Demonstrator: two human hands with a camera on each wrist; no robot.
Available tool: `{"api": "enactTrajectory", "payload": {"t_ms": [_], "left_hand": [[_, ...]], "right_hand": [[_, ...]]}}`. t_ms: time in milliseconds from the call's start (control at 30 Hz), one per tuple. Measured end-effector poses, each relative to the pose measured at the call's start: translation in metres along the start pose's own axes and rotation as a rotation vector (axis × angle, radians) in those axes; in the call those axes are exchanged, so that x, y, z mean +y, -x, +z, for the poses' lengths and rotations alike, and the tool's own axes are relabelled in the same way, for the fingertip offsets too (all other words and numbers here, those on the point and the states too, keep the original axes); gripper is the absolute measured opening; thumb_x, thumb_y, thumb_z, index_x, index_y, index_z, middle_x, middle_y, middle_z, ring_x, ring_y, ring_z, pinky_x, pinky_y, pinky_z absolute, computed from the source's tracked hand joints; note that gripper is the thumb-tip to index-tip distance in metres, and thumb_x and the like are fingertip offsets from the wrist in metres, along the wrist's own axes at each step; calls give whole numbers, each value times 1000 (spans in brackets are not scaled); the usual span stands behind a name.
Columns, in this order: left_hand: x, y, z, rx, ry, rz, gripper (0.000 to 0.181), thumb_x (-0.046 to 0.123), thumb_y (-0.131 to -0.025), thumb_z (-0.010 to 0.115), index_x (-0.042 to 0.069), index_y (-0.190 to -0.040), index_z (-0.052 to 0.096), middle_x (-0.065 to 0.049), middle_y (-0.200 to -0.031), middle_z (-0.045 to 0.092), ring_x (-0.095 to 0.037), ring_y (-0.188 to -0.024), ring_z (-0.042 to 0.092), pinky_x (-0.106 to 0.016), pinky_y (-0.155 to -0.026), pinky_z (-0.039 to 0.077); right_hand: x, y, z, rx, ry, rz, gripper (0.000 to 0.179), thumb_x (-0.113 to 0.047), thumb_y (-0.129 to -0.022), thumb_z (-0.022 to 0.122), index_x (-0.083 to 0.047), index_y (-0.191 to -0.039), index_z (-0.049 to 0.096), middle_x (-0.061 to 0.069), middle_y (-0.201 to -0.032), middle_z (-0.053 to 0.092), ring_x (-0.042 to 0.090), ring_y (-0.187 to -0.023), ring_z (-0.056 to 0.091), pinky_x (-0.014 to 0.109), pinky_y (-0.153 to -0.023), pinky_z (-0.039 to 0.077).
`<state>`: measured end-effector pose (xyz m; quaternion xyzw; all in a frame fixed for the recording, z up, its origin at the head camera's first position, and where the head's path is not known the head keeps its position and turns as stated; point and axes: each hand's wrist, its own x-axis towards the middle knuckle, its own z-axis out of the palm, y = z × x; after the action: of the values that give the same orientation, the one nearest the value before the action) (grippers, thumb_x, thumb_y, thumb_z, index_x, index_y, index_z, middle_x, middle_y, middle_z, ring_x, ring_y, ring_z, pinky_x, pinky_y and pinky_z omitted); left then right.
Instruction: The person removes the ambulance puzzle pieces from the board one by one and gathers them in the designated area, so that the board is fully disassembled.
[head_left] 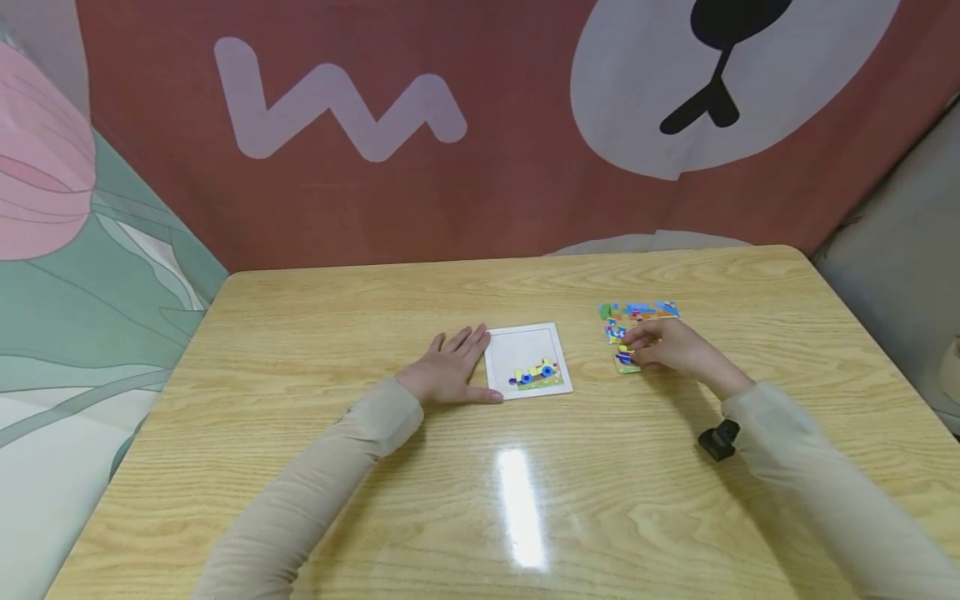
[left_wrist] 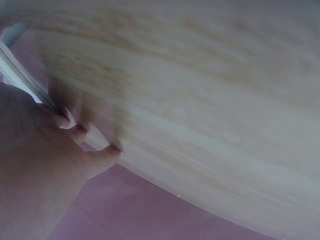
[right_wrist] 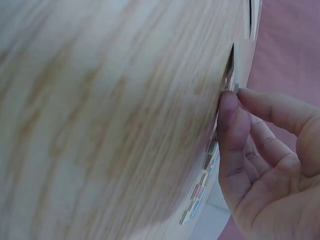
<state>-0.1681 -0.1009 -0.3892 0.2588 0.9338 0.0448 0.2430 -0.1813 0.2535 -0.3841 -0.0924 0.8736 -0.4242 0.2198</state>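
Observation:
A square white puzzle tray (head_left: 521, 350) lies on the table, with joined pieces (head_left: 536, 375) showing a yellow and blue train in its lower right part. My left hand (head_left: 450, 371) rests at the tray's left edge, fingers spread and thumb at the lower left corner. To the right of the tray, my right hand (head_left: 671, 346) pinches a small puzzle piece (right_wrist: 236, 88) between thumb and index finger, low over the table. Loose pieces (head_left: 637, 311) in blue, green and orange lie just beyond that hand. Another piece (head_left: 627, 365) shows under its fingertips.
The wood-grain table (head_left: 420, 517) has its far edge against a reddish-brown cloth (head_left: 510, 200) with printed shapes. A small black device (head_left: 718, 440) sits at the right cuff.

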Motion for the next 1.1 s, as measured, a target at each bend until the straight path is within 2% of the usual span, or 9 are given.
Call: {"api": "enactTrajectory", "payload": {"t_ms": [133, 433, 600, 767, 933, 1000, 1100], "left_hand": [[1, 0, 0, -2, 5, 4, 102, 71, -86, 46, 13, -155, -4, -2, -163, -8, -23, -151, -4, -53, -121, 2], [4, -1, 0, -17, -1, 0, 103, 72, -86, 45, 13, -155, -3, -2, -163, -9, -23, -151, -5, -53, -121, 2], [5, 1, -2, -8, 1, 1, 103, 72, -85, 46, 13, -155, -2, -3, -163, -7, -24, -151, -2, -54, -121, 5], [4, 2, -4, 11, -4, 17, 104, 72, -84, 47, 12, -155, 1, -4, -163, -4, -27, -151, 1, -56, -120, 9], [3, -1, -5, 20, -17, 21, 104, 73, -84, 48, 12, -155, 3, -4, -164, 1, -28, -151, 5, -57, -119, 11], [3, -2, -5, 13, -19, 16, 104, 73, -84, 48, 12, -155, 3, -3, -164, 2, -28, -151, 5, -57, -119, 11], [3, -3, -6, 4, -19, 8, 105, 74, -83, 48, 13, -155, 2, -2, -164, 1, -27, -151, 5, -57, -119, 11]], "right_hand": [[-6, 2, 3, 1, 42, 54, 35, -5, -88, 63, 13, -117, 55, 11, -96, 62, 0, -69, 52, 20, -59, 49], [-8, 2, 5, 26, 67, 55, 34, -6, -85, 66, 11, -114, 59, 18, -102, 65, 2, -73, 53, 20, -60, 49], [-17, 2, 5, 51, 128, 17, 30, -8, -88, 63, 8, -113, 61, 17, -100, 63, 6, -76, 51, 20, -60, 45], [-36, 0, 13, 73, 145, -1, 31, -9, -89, 62, 6, -116, 63, 17, -103, 65, 8, -82, 55, 19, -64, 46], [-52, -7, 29, 40, 140, -72, 30, -4, -88, 63, 7, -115, 63, 21, -103, 66, 16, -83, 60, 22, -63, 47], [-58, -9, 36, 27, 137, -103, 28, -2, -88, 62, 7, -114, 63, 22, -102, 67, 21, -85, 63, 25, -67, 50], [-66, -12, 46, 10, 135, -134, 25, -2, -88, 62, 5, -112, 65, 20, -100, 68, 26, -93, 64, 33, -79, 54]]}}
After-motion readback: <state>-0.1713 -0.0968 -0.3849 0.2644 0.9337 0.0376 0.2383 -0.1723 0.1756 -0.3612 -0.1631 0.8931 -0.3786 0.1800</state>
